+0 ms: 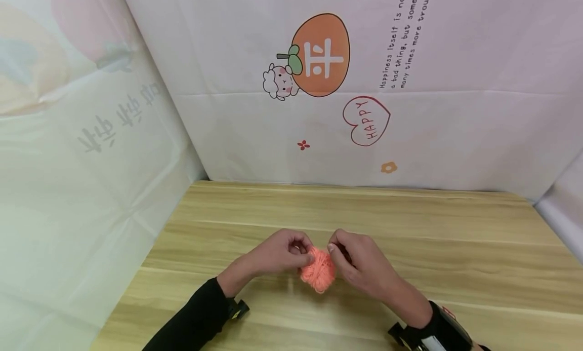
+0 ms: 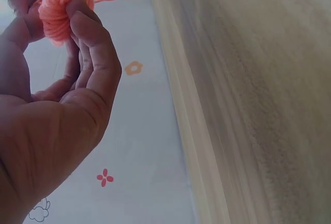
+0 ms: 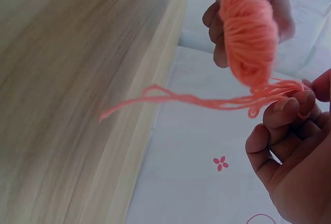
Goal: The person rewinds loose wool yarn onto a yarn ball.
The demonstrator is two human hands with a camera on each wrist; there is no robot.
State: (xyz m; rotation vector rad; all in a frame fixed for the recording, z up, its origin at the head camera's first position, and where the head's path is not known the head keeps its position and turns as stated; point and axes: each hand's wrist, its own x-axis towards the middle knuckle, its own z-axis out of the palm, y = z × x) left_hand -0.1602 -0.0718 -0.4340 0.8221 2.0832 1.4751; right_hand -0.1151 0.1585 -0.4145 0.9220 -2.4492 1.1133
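Note:
A small ball of coral-pink yarn (image 1: 319, 272) is held up over the table between both hands. My left hand (image 1: 287, 252) grips it from the left, thumb and fingers bent around its side, as the yarn ball (image 2: 64, 6) in the left wrist view shows. On the other side, my right hand (image 1: 364, 262) pinches several loose strands beside the ball. In the right wrist view those loose strands (image 3: 207, 101) run from the right fingertips, past the lower end of the yarn ball (image 3: 250, 35), and trail off in a looped tail.
Beneath the hands lies a wood-grain table (image 1: 255, 209). A white printed sheet (image 1: 227, 128) hangs upright along its far edge, and another pale sheet (image 1: 91, 214) stands along the left side. Black bands with small devices sit on both wrists.

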